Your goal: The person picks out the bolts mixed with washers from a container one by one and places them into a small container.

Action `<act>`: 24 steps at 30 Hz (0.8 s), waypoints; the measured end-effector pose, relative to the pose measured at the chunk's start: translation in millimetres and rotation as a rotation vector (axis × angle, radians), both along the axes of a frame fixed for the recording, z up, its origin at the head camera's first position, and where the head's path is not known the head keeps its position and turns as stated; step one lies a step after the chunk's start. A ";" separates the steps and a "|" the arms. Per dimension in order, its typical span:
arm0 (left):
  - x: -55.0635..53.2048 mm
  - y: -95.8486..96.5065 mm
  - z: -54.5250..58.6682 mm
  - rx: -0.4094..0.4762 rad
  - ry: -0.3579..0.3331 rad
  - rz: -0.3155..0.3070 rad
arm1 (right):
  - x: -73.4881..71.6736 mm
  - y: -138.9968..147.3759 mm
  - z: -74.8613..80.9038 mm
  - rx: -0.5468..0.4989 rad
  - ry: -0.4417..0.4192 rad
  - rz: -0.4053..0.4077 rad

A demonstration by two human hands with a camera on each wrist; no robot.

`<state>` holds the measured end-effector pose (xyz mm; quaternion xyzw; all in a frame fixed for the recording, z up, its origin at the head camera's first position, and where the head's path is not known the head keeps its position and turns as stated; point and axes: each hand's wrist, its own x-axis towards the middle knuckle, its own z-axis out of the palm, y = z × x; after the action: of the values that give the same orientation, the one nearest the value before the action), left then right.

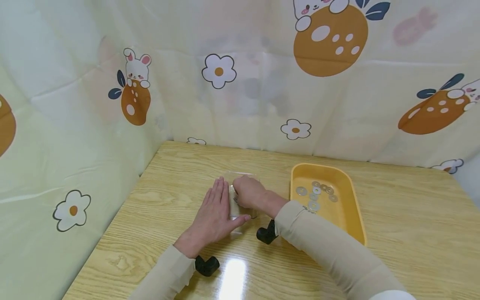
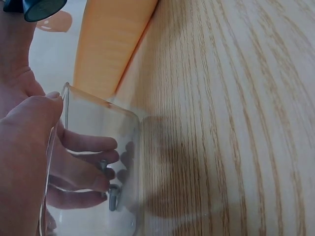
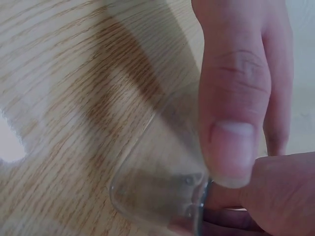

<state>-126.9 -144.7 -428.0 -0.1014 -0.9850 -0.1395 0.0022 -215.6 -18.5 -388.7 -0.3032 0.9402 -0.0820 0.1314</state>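
Note:
A clear plastic box [image 1: 243,211] stands on the wooden table between both hands. My left hand [image 1: 213,216] rests along its left side with straight fingers, the thumb stretched across the near side. The left wrist view shows that thumb's tip at the rim of the box [image 2: 101,115]. My right hand [image 1: 248,192] reaches into the box from above with its fingers curled. Seen through the clear wall, its fingertips pinch a small metal piece [image 2: 104,165]. Another shiny metal shape [image 2: 113,197] shows just below; the fingers partly hide them.
To the right, a yellow-orange tray [image 1: 356,208] holds several flat metal washers [image 1: 313,205], with the right sleeve crossing its near left corner. Black wrist devices [image 1: 207,266] sit under both wrists. A printed curtain [image 1: 255,104] hangs behind the table and along its left side.

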 end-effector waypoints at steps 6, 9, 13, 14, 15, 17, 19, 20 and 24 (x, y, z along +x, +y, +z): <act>-0.7 2.5 1.6 -0.002 -0.005 -0.001 | 0.5 4.5 3.9 -0.022 -0.005 -0.013; -0.6 3.5 2.5 -0.011 -0.013 -0.004 | 1.2 8.3 8.1 -0.057 -0.020 -0.013; -0.7 4.1 3.3 -0.019 -0.023 -0.003 | 1.5 14.4 15.8 -0.132 -0.055 -0.023; -0.7 4.1 3.5 -0.017 -0.027 -0.002 | 1.4 16.2 17.9 -0.149 -0.059 -0.023; -0.6 3.9 3.6 -0.014 -0.030 -0.001 | 1.2 18.1 19.5 -0.166 -0.064 -0.023; -0.4 3.5 3.9 -0.003 -0.032 -0.002 | 0.8 22.4 22.1 -0.202 -0.066 -0.021; 0.0 3.0 4.3 0.009 -0.035 -0.005 | 0.7 26.9 25.1 -0.241 -0.065 -0.017; 0.4 2.7 4.5 0.016 -0.037 -0.006 | 0.7 29.3 26.8 -0.263 -0.072 -0.016; 1.9 1.3 6.1 0.042 -0.050 -0.002 | 1.7 39.1 34.3 -0.362 -0.165 -0.036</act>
<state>-125.0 -143.3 -421.9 -0.0990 -0.9815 -0.1625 -0.0205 -213.9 20.7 -354.5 -0.2973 0.9015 -0.2767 0.1496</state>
